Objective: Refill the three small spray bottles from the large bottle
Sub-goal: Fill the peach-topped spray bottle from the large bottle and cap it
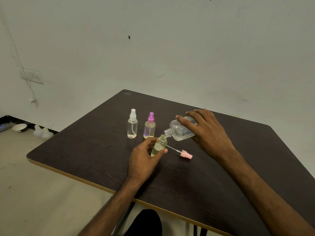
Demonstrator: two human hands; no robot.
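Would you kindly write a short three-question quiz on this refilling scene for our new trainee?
1. True or false: the large bottle is tilted over the open small bottle.
2. Which hand steadies the open small bottle: A left, B right?
3. What colour is the spray cap lying on the table?

Key: 1 true; 2 A; 3 pink.

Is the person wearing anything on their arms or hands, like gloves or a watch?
No. Both hands, the left hand and the right hand, are bare: no gloves, rings, or watch that I can see. Both forearms are bare too, with no sleeves reaching into view. Short fingernails show on some fingers.
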